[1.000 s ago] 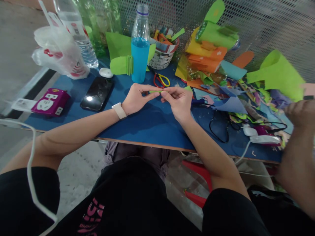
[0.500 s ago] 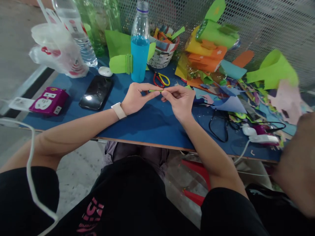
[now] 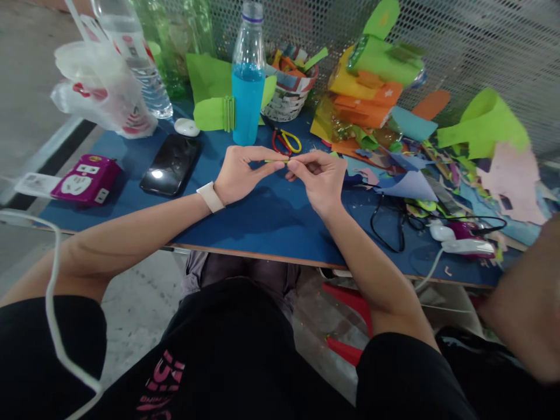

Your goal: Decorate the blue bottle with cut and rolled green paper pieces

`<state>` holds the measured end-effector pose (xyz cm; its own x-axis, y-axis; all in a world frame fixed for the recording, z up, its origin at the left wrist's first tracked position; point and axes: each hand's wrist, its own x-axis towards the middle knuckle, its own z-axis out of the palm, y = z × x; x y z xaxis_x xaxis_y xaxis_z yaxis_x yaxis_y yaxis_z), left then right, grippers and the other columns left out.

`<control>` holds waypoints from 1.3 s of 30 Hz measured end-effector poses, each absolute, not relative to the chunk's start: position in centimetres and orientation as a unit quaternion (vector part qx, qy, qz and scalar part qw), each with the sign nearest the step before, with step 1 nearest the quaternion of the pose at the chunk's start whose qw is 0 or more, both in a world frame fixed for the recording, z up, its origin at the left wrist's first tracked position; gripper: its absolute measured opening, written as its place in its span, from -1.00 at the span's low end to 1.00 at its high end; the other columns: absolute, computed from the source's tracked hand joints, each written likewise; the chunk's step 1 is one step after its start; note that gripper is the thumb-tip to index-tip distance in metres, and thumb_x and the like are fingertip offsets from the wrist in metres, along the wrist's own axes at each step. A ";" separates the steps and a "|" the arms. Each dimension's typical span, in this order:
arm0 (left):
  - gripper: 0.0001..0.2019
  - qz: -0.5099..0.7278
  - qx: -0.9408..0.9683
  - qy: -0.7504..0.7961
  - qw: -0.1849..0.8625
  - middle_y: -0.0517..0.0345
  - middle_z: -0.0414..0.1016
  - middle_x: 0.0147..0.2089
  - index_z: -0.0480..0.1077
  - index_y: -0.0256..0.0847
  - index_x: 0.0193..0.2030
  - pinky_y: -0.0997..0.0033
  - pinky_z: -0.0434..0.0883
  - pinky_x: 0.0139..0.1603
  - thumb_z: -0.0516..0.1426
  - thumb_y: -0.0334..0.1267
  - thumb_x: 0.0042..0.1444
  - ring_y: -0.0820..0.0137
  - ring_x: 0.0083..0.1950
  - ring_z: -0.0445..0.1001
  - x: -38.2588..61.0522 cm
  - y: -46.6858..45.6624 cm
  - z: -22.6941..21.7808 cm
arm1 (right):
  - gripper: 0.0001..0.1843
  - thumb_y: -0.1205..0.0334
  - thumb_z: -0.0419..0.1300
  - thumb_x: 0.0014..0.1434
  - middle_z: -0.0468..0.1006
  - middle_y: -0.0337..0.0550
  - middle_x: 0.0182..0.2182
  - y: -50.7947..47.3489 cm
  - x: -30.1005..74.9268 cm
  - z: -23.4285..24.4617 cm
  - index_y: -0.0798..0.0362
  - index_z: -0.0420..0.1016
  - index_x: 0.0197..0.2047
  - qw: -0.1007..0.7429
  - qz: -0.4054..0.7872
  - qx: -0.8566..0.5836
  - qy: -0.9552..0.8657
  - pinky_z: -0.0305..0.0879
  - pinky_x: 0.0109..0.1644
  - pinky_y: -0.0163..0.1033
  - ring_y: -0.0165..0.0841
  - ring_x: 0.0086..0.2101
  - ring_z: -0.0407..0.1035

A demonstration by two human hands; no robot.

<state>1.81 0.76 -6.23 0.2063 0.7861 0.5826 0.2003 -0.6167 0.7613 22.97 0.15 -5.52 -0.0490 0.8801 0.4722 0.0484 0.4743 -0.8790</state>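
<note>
A thin green paper strip (image 3: 276, 161) is pinched between both my hands above the blue table (image 3: 271, 216). My left hand (image 3: 243, 173), with a white band on its wrist, grips the strip's left end between thumb and fingers. My right hand (image 3: 318, 176) pinches the right end, fingers curled together. Just beyond my hands lie scissors with red and yellow handles (image 3: 286, 141). A bottle of blue liquid (image 3: 248, 81) stands behind them.
A black phone (image 3: 171, 164), a purple box (image 3: 86, 179) and a white plastic bag (image 3: 102, 93) sit at the left. Piles of coloured paper scraps (image 3: 394, 99) cover the right. A glue gun (image 3: 464, 242) with cables lies near the front edge. Another person's arm (image 3: 525, 309) is at far right.
My hands have stayed almost still on the strip. The other person's arm at the right has dropped lower, uncovering a pink paper piece.
</note>
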 end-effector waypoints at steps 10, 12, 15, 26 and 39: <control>-0.77 0.525 0.734 0.348 0.253 0.05 0.88 -0.09 0.85 -0.01 -0.11 0.15 0.75 0.16 0.48 0.06 0.38 0.14 0.01 0.85 1.7 0.8 -6.0 | -0.39 -0.50 0.66 0.02 0.69 -0.28 -0.51 0.1 22.8 -5.3 -0.11 0.75 -0.37 0.572 0.363 -0.386 -0.626 0.70 -0.34 -0.16 -0.33 -0.50 0.60; -0.77 0.527 0.735 0.347 0.249 0.07 0.88 -0.10 0.85 0.01 -0.12 0.13 0.75 0.16 0.48 0.07 0.38 0.14 0.01 0.85 1.7 0.8 -5.9 | -0.39 -0.52 0.63 0.06 0.69 -0.28 -0.51 0.1 22.8 -5.3 -0.12 0.75 -0.37 0.570 0.357 -0.384 -0.632 0.70 -0.34 -0.15 -0.33 -0.51 0.60; -0.81 0.526 0.739 0.346 0.239 0.09 0.88 -0.10 0.85 0.04 -0.12 0.10 0.73 0.17 0.48 0.05 0.39 0.12 0.03 0.85 1.6 0.8 -5.8 | -0.39 -0.53 0.61 0.10 0.69 -0.27 -0.51 0.1 22.9 -5.4 -0.12 0.76 -0.36 0.570 0.354 -0.379 -0.638 0.70 -0.34 -0.15 -0.33 -0.51 0.60; -0.93 0.506 0.764 0.346 0.202 0.13 0.88 -0.05 0.85 0.10 -0.05 0.05 0.65 0.21 0.49 -0.12 0.38 0.12 0.05 0.84 1.1 0.9 -5.9 | -0.37 -0.53 0.63 0.07 0.68 -0.27 -0.51 0.2 23.0 -5.4 -0.11 0.73 -0.36 0.565 0.368 -0.384 -0.631 0.69 -0.35 -0.16 -0.35 -0.51 0.57; -0.83 0.541 0.767 0.317 0.137 0.17 0.85 -0.12 0.79 -0.02 -0.12 0.16 0.64 0.16 0.41 -0.05 0.48 0.23 -0.01 0.82 1.2 0.7 -5.7 | -0.41 -0.43 0.63 0.15 0.64 -0.32 -0.53 0.4 23.1 -5.4 -0.07 0.69 -0.36 0.574 0.373 -0.344 -0.643 0.60 -0.44 -0.27 -0.43 -0.55 0.53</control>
